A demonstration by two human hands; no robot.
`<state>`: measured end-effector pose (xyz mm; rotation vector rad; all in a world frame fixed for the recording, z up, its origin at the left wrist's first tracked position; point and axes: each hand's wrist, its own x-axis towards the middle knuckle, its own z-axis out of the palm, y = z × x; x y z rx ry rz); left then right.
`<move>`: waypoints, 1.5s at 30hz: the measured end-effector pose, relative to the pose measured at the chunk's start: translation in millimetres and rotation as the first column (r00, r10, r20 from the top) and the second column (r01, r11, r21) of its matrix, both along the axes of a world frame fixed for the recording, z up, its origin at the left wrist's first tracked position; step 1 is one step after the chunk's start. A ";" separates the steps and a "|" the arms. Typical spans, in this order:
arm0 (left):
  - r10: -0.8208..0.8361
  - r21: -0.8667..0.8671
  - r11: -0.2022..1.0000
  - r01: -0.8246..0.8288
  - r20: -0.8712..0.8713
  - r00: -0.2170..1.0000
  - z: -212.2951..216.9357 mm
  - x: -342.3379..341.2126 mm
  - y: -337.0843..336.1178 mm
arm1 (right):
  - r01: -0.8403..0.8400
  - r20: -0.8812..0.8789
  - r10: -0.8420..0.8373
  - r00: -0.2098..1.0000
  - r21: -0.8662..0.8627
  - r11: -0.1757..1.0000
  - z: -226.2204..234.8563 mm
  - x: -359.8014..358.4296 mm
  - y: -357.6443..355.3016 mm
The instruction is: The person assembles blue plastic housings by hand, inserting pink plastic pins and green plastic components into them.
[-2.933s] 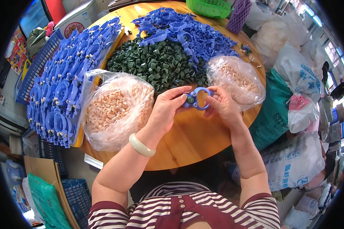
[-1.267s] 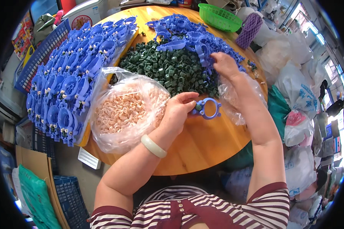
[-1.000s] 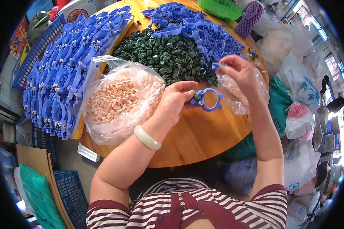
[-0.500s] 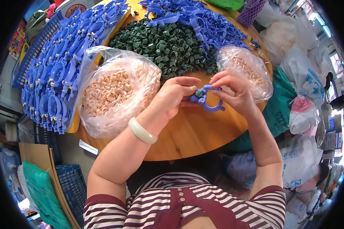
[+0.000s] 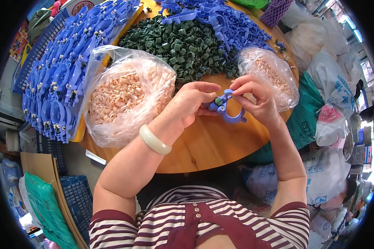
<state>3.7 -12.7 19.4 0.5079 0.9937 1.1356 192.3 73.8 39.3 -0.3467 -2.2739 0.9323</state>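
Over the near part of the round wooden table, a blue plastic toy part (image 5: 233, 115) with a ring-shaped end hangs between my two hands. A small dark green piece sits on it. My left hand (image 5: 193, 99) grips its left end between thumb and fingers. The fingers of my right hand (image 5: 255, 98) pinch at its upper right, by a small blue loop; whether they hold another small piece is hidden. Left of my hands lies a clear bag of small cream pieces (image 5: 116, 97). Beyond them is a heap of dark green clips (image 5: 183, 47).
Loose blue parts (image 5: 232, 29) pile up at the table's far side. Rows of assembled blue pieces (image 5: 58, 87) cover a yellow-edged board at left. A second clear bag of cream pieces (image 5: 272, 79) stands at right. Stuffed plastic bags (image 5: 328, 83) crowd the right side.
The toy part has shifted slightly right and turned, its small loop now showing upright. My right fingers have moved a little up and right along it; my left hand keeps its grip.
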 end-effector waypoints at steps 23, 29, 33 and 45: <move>0.007 -0.013 1.000 -0.007 0.011 1.000 -4.3 -0.4 1.0 | -0.022 0.137 0.021 0.990 0.005 1.000 12.4 -1.4 -7.5; 0.003 -0.019 1.000 -0.004 -0.027 1.000 -3.2 0.9 1.8 | -0.004 0.147 -0.006 0.989 0.068 0.998 6.8 -1.0 -3.5; 0.034 -0.030 0.999 -0.035 -0.037 0.999 -2.0 1.6 0.1 | 0.002 0.117 -0.011 0.993 0.082 0.997 3.1 -2.9 -5.2; 0.088 0.010 0.996 -0.087 -0.046 0.995 -1.9 6.8 -0.4 | 0.063 0.089 -0.089 0.992 0.263 0.963 -1.6 -3.8 -7.3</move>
